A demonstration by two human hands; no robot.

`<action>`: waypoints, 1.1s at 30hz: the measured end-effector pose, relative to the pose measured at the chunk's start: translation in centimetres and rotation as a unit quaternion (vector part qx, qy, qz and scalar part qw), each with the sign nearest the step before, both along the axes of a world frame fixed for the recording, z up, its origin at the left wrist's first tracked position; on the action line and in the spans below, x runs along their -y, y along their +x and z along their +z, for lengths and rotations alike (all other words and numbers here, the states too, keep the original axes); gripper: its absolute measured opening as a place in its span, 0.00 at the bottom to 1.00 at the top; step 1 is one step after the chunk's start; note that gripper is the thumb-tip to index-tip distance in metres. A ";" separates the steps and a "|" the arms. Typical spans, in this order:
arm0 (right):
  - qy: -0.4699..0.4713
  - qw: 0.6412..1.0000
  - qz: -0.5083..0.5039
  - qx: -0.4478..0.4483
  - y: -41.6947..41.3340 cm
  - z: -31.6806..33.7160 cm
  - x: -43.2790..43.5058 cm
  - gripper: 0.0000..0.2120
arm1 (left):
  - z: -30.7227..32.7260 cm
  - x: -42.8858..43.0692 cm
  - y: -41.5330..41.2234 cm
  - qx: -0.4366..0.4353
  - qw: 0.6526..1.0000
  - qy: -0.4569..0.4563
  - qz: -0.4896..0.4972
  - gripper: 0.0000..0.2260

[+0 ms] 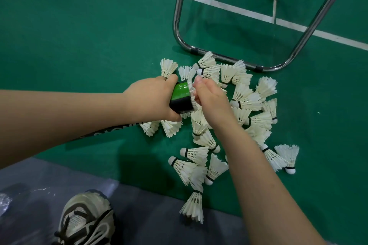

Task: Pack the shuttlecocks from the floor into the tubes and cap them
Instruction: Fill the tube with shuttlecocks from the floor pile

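1 tube, clamped in left hand above the pile. Right hand pinches 1 shuttlecock at the tube mouth. Green floor: roughly 25 loose shuttlecocks; overlap blocks an exact count. 1 shoe, 1 chair frame.

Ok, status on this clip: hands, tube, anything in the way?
Left hand grips the tube near its mouth. Right hand holds a shuttlecock at the opening. Loose shuttlecocks lie on the floor; nothing blocking.
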State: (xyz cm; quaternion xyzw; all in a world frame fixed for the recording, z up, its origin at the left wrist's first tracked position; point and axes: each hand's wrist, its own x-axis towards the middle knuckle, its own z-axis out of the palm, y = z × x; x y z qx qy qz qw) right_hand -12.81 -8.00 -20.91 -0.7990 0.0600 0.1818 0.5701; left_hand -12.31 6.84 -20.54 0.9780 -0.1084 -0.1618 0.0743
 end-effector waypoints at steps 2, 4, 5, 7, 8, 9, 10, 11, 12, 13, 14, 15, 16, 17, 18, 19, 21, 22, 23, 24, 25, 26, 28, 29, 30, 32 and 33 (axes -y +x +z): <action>-0.007 0.998 0.057 -0.039 0.3 0.3 0.8 0.17 | 0.0 0.0 -0.1 -0.002 1.000 0.004 -0.004 0.31; 0.002 0.990 0.122 -0.065 0.6 0.6 2.0 0.14 | -0.1 0.0 -0.2 -0.005 1.000 0.006 -0.009 0.32; 0.013 0.985 0.156 -0.073 0.7 0.6 2.6 0.12 | -0.1 0.1 -0.3 -0.007 1.000 0.005 -0.012 0.33; 0.049 0.972 0.209 -0.097 0.8 0.4 3.5 0.13 | -0.1 0.1 -0.5 -0.011 1.000 0.005 -0.021 0.35; 0.074 0.966 0.221 -0.115 0.9 0.1 3.7 0.15 | -0.1 0.1 -0.6 -0.013 1.000 0.005 -0.024 0.36; 0.101 0.960 0.224 -0.137 1.0 -0.1 3.9 0.17 | -0.1 0.0 -0.7 -0.014 1.000 0.006 -0.026 0.36; 0.123 0.953 0.231 -0.155 1.0 -0.3 4.0 0.18 | -0.1 -0.1 -0.8 -0.015 0.999 0.008 -0.028 0.37; 0.133 0.945 0.248 -0.164 1.1 -0.4 3.9 0.18 | -0.2 -0.3 -1.0 -0.015 0.999 0.007 -0.028 0.36; 0.130 0.938 0.275 -0.167 1.1 -0.6 3.7 0.18 | -0.2 -0.4 -1.2 -0.015 0.999 0.007 -0.028 0.35; 0.120 0.929 0.305 -0.170 1.2 -0.6 3.3 0.16 | -0.3 -0.4 -1.3 -0.018 0.999 0.009 -0.028 0.33; 0.107 0.921 0.332 -0.176 1.2 -0.7 2.7 0.14 | -0.3 -0.4 -1.5 -0.025 0.999 0.012 -0.028 0.32; 0.095 0.915 0.348 -0.183 1.1 -0.9 2.1 0.12 | -0.3 -0.4 -1.7 -0.033 0.999 0.015 -0.028 0.32; 0.087 0.911 0.359 -0.184 1.1 -1.1 1.5 0.10 | -0.4 -0.3 -1.7 -0.040 0.999 0.016 -0.028 0.33; 0.079 0.909 0.366 -0.181 1.2 -1.2 1.0 0.10 | -0.4 -0.2 -1.7 -0.044 0.999 0.015 -0.025 0.33; 0.069 0.911 0.366 -0.177 1.4 -1.2 0.7 0.10 | -0.4 -0.2 -1.5 -0.045 0.999 0.008 -0.017 0.33; 0.058 0.917 0.356 -0.172 1.7 -0.9 0.6 0.10 | -0.4 -0.1 -1.4 -0.045 0.999 -0.003 -0.005 0.32; 0.035 0.939 0.305 -0.153 3.1 0.0 1.0 0.14 | -0.1 -0.1 -0.9 -0.037 0.999 -0.017 0.011 0.35; 0.031 0.958 0.250 -0.140 4.0 0.3 1.4 0.16 | 0.0 -0.1 -0.7 -0.033 0.999 -0.017 0.012 0.36; 0.028 0.976 0.174 -0.126 5.1 0.5 1.9 0.18 | 0.0 -0.3 -0.6 -0.030 0.999 -0.017 0.011 0.37; 0.019 0.989 0.092 -0.111 6.4 0.4 2.3 0.19 | 0.1 -0.5 -0.4 -0.029 0.999 -0.016 0.010 0.37; 0.001 0.996 0.019 -0.091 7.6 0.1 2.6 0.18 | 0.0 -0.8 -0.4 -0.031 0.999 -0.014 0.010 0.36; -0.031 0.997 -0.034 -0.067 8.8 -0.7 2.7 0.17 | 0.0 -1.1 -0.3 -0.035 0.999 -0.012 0.013 0.35; -0.132 0.990 -0.054 -0.022 10.6 -2.5 2.3 0.14 | -0.2 -1.5 -0.1 -0.046 0.999 -0.012 0.020 0.35; -0.184 0.983 -0.027 -0.004 11.3 -3.5 1.8 0.13 | -0.3 -1.5 0.0 -0.050 0.998 -0.015 0.023 0.35; -0.229 0.973 0.010 0.012 11.8 -4.5 1.2 0.12 | -0.4 -1.5 0.1 -0.052 0.998 -0.017 0.025 0.35; -0.295 0.952 0.074 0.024 12.5 -6.2 0.0 0.10 | -0.4 -1.5 0.4 -0.051 0.998 -0.019 0.028 0.35; -0.319 0.943 0.094 0.028 12.9 -7.1 -0.6 0.14 | -0.5 -1.4 0.6 -0.048 0.998 -0.020 0.028 0.35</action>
